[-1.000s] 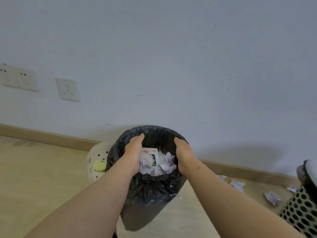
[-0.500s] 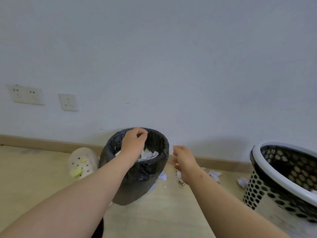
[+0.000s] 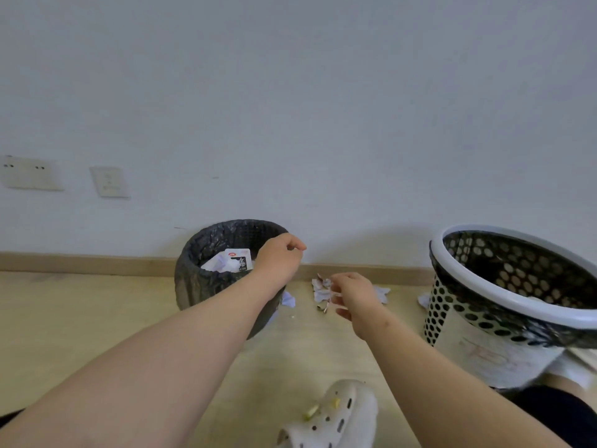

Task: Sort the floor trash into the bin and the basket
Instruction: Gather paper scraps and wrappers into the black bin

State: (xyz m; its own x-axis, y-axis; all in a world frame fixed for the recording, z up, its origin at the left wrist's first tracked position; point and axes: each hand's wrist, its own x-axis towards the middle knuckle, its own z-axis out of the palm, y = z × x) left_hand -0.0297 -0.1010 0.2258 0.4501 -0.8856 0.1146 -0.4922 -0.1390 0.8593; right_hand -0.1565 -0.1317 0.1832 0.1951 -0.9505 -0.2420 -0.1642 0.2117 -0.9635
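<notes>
A black-lined bin (image 3: pixel 193 273) stands by the wall, holding crumpled paper and a white carton (image 3: pixel 239 258). My left hand (image 3: pixel 281 257) hovers over the bin's right rim with fingers curled and nothing visible in it. My right hand (image 3: pixel 352 295) is lower, between the bin and the basket, fingers loosely spread just above crumpled paper scraps (image 3: pixel 321 287) on the floor. A perforated white-rimmed basket (image 3: pixel 484 305) with a black liner stands at the right. More paper bits (image 3: pixel 382 292) lie near the skirting.
A white clog on my foot (image 3: pixel 336 415) is at the bottom centre. Wall sockets (image 3: pixel 109 182) sit at the left on the grey wall. A wooden skirting (image 3: pixel 80 263) runs along the wood floor. A paper piece (image 3: pixel 288 299) lies by the bin's base.
Both hands left the inside of the bin. The left rose over its right rim; the right dropped toward the floor scraps. The view swung right, showing the basket.
</notes>
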